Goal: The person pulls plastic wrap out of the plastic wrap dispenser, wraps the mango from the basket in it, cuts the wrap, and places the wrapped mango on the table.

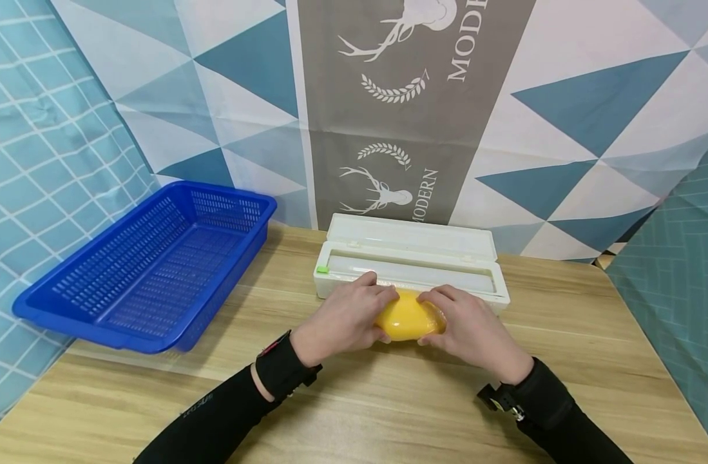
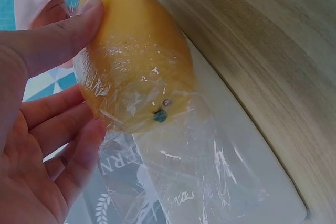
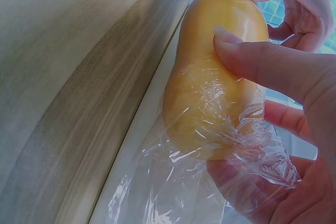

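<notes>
A yellow squash [image 1: 410, 316], waisted like a butternut, is partly covered in clear plastic wrap [image 2: 194, 166]. My left hand [image 1: 354, 314] holds one end, its thumb across the near side in the left wrist view. The other end is in my right hand [image 1: 468, 327], with the thumb pressing the skin and fingers behind. Loose film spreads from both ends, wrinkled under the right fingers [image 3: 231, 179]. A small dark green spot shows at one end through the film. Just behind the squash lies an open white wrap dispenser [image 1: 411, 277] with a roll of film inside.
A blue perforated basket [image 1: 214, 283] stands at the left of the wooden table [image 1: 377, 412]. The dispenser's lid [image 1: 411, 235] leans back near the patterned cloth backdrop [image 1: 400, 129]. A green slider [image 1: 322, 270] sits at the dispenser's left end.
</notes>
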{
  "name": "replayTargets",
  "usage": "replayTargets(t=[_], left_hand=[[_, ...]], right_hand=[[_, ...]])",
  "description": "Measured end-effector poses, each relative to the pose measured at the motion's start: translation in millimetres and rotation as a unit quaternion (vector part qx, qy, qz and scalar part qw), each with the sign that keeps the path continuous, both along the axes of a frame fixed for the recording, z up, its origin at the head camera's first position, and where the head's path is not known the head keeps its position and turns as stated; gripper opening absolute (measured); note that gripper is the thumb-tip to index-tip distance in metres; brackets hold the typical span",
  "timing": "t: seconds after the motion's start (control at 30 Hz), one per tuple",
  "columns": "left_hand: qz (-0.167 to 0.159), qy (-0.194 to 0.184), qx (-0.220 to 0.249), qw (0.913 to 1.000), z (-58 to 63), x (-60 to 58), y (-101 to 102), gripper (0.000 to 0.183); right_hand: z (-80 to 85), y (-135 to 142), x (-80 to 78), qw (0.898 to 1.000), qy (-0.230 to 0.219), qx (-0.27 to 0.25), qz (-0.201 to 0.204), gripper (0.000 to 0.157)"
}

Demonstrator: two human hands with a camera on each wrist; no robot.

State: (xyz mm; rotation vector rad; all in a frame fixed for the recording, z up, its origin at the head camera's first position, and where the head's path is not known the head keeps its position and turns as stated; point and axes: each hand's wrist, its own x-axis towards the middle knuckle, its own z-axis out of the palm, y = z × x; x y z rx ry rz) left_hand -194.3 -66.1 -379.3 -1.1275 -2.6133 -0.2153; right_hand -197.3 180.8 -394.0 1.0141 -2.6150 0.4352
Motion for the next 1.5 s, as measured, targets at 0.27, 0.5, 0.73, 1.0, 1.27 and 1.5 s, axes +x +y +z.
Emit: replayTargets(t=[0.27, 0.5, 0.73, 1.0, 1.27, 1.5], left_hand=[[-0.005, 0.004, -0.005, 1.0, -3.2, -1.3, -0.2, 0.063], [-0.014, 0.016, -0.006, 0.9998, -7.9, -2.6, -0.2, 0.06], [-0.014, 0.025, -0.018, 0.9994, -8.8, -3.9, 0.6, 0.06], [-0.014, 0.019, -0.023, 0.9995, -10.1, -5.2, 0.5, 0.061], [-0.017, 0.017, -0.021, 0.9995, -11.1, -4.5, 0.1, 0.06], [-0.016, 0.011, -0.021, 0.9996, -12.1, -5.0, 0.3, 0.06]], right_hand=[[-1.9, 0.5, -0.4, 1.0, -0.015, 0.0, 0.0, 0.066], [-4.7, 1.8, -1.6, 1.0, -0.015, 0.008, 0.0, 0.067], [-6.6, 5.4, -3.0, 1.0, -0.019, 0.003, 0.009, 0.066], [-6.4, 8.1, -4.7, 0.999, -0.035, -0.004, 0.022, 0.066], [-6.9, 11.5, -5.8, 0.997, -0.071, -0.014, 0.02, 0.065], [-7.4, 12.6, -7.5, 0.995, -0.091, -0.017, 0.02, 0.064]])
